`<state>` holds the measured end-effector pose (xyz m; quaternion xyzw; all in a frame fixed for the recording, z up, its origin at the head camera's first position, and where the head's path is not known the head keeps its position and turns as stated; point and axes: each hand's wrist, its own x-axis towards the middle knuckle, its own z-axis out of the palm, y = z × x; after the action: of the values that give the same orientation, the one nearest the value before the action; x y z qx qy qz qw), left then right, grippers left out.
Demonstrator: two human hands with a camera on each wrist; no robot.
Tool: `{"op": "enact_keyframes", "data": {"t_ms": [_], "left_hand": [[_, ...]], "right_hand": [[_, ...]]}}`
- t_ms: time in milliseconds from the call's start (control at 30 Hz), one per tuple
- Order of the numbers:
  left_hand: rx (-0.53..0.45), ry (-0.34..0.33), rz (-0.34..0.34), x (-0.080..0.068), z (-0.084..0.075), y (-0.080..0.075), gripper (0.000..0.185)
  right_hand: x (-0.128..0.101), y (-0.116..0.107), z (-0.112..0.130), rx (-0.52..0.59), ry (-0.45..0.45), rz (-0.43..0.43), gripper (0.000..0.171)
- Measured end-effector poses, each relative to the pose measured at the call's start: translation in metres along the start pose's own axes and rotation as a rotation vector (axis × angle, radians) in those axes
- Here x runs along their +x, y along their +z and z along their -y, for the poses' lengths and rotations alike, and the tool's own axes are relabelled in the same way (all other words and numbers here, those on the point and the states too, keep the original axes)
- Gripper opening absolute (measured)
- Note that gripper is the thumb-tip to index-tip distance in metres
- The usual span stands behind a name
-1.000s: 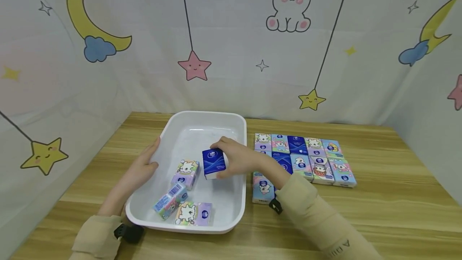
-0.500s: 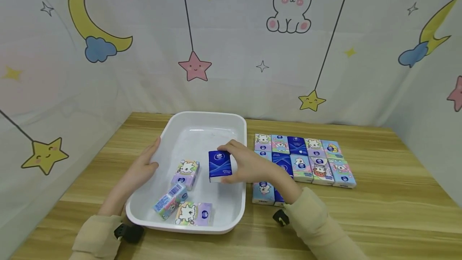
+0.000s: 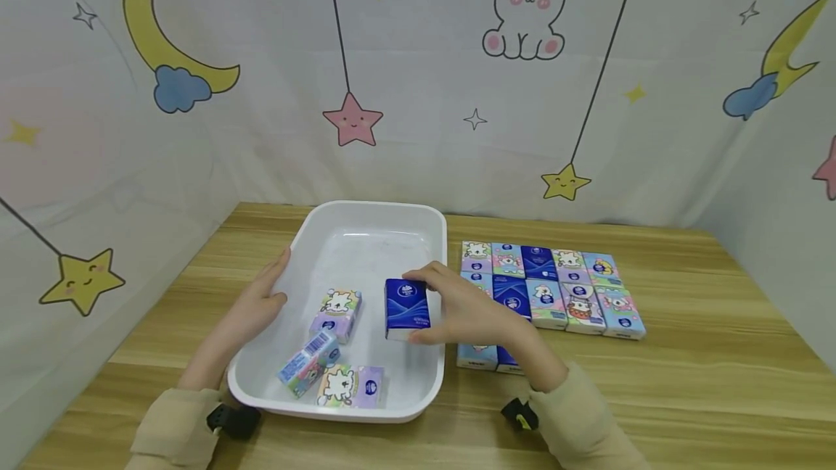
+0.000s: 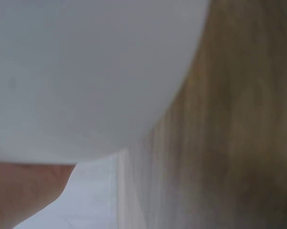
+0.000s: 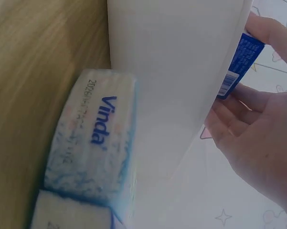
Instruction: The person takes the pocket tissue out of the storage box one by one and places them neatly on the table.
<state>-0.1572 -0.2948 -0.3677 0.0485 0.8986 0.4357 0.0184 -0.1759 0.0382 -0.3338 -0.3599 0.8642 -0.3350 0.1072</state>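
Note:
A white plastic tub (image 3: 307, 234) sits on the wooden table. My right hand (image 3: 457, 307) grips a dark blue tissue pack (image 3: 406, 307) between thumb and fingers, inside the tub near its right wall. The same blue tissue pack (image 5: 239, 64) shows past the tub wall (image 5: 176, 71) in the right wrist view. My left hand (image 3: 257, 303) rests with straight fingers against the tub's left rim. Three pastel tissue packs (image 3: 336, 312) lie in the tub's near half. The left wrist view shows only the tub's outer wall (image 4: 95, 71) and a bit of my left hand (image 4: 24, 191).
Several tissue packs (image 3: 555, 285) lie in rows on the table right of the tub. One light blue tissue pack (image 5: 93, 143) lies against the tub's outer wall. Printed fabric walls (image 3: 418, 78) close in the back and both sides.
My right hand has carried the dark blue pack to the right and slightly nearer, lower into the tub. The left hand has stayed on the rim.

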Motion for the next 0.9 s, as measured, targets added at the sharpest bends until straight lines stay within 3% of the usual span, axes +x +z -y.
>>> {"op": "enact_keyframes", "data": {"t_ms": [333,900], "left_hand": [[-0.003,-0.007,0.002,-0.001,-0.002,0.000,0.073],[0.026,-0.005,-0.006,0.000,-0.002,0.000,0.073]], "right_hand": [[-0.015,-0.009,-0.003,0.049,-0.009,-0.021,0.082],[-0.048,-0.023,-0.011,-0.058,0.024,-0.073,0.079]]}}
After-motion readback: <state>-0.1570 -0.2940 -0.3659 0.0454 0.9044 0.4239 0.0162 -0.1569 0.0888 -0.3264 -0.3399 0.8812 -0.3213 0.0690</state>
